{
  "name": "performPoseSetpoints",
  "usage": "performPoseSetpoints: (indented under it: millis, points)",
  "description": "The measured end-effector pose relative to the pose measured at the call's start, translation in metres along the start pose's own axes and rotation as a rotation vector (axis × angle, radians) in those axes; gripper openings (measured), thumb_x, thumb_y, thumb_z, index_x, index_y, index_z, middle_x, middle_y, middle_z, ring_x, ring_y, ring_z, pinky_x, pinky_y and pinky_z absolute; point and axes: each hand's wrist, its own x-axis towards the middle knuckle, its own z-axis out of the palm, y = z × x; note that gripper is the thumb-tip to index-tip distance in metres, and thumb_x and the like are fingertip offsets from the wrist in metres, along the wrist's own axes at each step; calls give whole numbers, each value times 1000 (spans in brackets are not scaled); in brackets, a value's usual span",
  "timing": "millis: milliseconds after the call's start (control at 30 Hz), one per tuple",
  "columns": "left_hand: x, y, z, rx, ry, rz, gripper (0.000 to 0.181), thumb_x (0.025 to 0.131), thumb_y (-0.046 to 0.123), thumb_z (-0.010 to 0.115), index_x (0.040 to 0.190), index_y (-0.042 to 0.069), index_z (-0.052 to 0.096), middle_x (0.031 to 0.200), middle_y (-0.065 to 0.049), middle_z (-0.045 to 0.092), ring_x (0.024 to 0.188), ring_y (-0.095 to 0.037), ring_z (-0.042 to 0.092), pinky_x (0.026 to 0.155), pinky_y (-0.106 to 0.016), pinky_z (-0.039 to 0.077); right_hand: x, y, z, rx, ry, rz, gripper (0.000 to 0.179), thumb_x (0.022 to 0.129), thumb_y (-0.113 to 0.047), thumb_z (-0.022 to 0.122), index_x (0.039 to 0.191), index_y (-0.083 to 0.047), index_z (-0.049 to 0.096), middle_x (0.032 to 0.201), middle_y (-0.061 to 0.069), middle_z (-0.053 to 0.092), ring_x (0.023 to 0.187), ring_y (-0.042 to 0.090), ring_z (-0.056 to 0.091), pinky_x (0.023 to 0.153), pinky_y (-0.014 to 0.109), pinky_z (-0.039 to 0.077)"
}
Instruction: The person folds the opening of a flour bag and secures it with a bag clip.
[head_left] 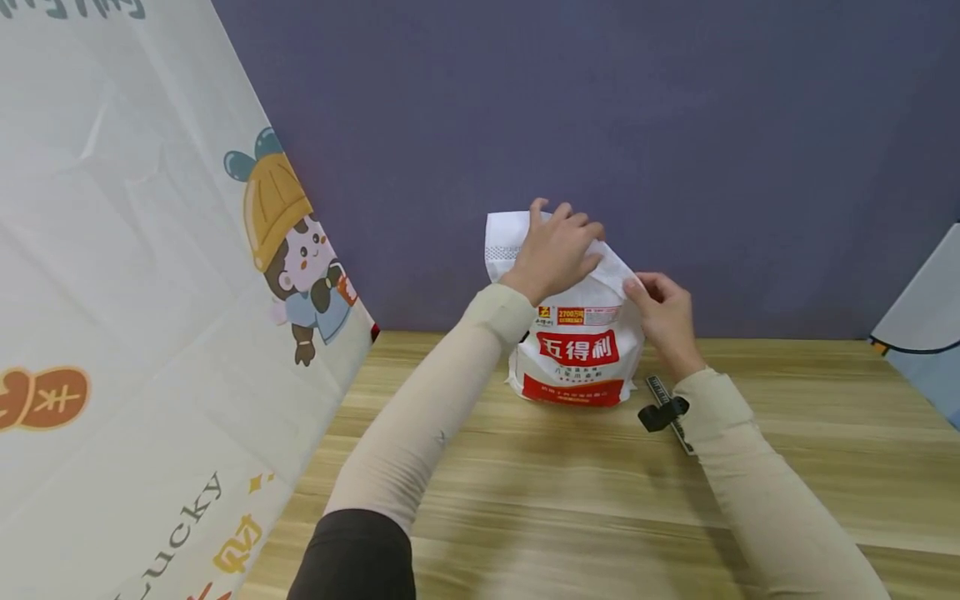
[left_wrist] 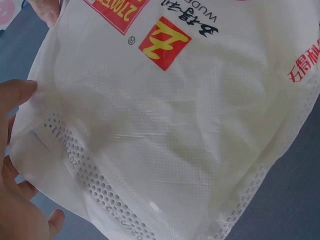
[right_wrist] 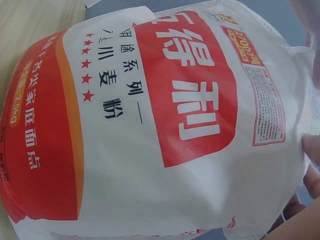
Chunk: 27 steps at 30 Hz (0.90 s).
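A white and red bag of wheat flour (head_left: 577, 358) stands upright on the wooden table, its plain white top rising loosely above the printed front. My left hand (head_left: 558, 250) holds that top edge, with the fingers over it and the thumb at the front. In the left wrist view, the left thumb (left_wrist: 22, 94) touches the bag near a band of dotted print. My right hand (head_left: 667, 317) pinches the bag's upper right edge, thumb in front. The red front panel fills much of the right wrist view, where the right thumb (right_wrist: 312, 149) presses the side.
Under my right wrist, a narrow dark strip with pale markings (head_left: 658, 390) lies on the wooden table (head_left: 525, 500). A dark blue-grey panel (head_left: 600, 108) rises behind the bag. On the left hangs a white sheet (head_left: 135, 250) with cartoon prints. A black cable (head_left: 922, 351) shows far right.
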Motion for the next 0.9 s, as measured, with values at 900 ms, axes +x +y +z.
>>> performPoseSetpoints:
  millis: [900]
  points:
    - [-2,-6,5,-26,53,12,25,105,42,54,124,34,68,127,14,71,119,-11,58,118,-52,26,-2,17,-9,-34,8,56,41,103,-41,58,122,-5,62,98,-5,57,85,12,55,64,21,54]
